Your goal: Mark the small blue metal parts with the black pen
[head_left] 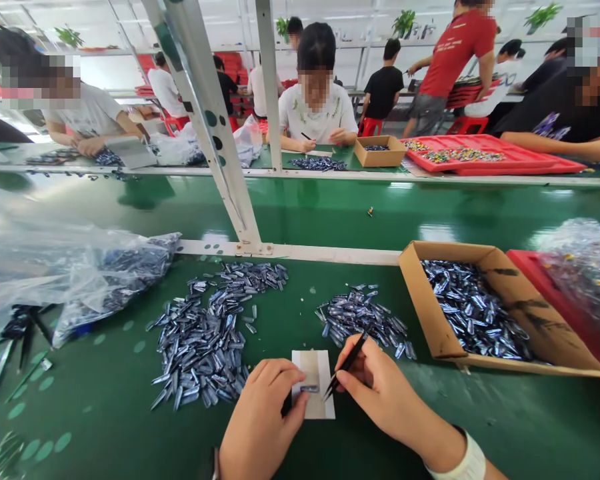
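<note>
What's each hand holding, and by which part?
Right hand: black tweezers, around mid-length. Left hand: small glossy piece, seemingly pinched at its left end.

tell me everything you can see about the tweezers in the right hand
The tweezers are slim and black, with two narrow arms tapering to fine points; they look like dark metal. The right hand grips them, hiding part of their length. They slant toward the picture's lower left, tips slightly apart over the right side of the pale pad; whether they touch it is unclear.
</note>
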`<state>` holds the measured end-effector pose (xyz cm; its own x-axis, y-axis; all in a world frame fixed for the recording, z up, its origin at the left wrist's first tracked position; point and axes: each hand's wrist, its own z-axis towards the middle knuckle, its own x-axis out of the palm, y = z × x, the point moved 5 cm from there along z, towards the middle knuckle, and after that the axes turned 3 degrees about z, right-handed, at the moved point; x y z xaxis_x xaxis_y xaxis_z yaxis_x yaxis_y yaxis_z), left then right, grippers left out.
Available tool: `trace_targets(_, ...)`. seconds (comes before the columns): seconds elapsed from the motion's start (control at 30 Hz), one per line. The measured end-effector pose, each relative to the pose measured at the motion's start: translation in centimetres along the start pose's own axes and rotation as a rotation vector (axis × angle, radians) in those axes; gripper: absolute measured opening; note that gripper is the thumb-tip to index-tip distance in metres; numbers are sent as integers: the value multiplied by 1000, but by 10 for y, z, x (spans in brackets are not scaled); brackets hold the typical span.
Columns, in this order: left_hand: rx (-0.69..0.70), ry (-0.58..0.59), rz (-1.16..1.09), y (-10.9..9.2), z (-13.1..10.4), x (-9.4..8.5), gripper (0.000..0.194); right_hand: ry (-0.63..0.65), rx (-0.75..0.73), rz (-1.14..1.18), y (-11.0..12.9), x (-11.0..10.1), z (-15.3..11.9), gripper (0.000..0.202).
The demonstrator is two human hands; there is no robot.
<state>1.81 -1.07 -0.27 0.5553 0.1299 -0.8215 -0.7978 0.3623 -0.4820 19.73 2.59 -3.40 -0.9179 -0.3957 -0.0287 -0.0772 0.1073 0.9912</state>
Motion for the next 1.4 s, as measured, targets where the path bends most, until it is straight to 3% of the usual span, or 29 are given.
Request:
trace_targets(0.17, -39, -16, -13, 3, -2, 1, 16, -23, 32, 3, -3, -2, 2, 11)
trace_targets(0.47, -61, 100, 31, -3, 3, 8, 18, -40, 57, -6, -4, 0, 2, 13)
trace_targets(0.83, -68, 108, 18, -3, 2, 7, 19, -37, 44, -55, -4, 1, 2, 10)
trace_targets(1.17, -51, 96, 23, -3, 3, 6, 20, -138, 41, 75, 2, -3, 3, 17)
trace_targets(1.4, -59, 100, 26, -2, 2, 8, 20, -144, 14, 42, 1, -2, 3, 17)
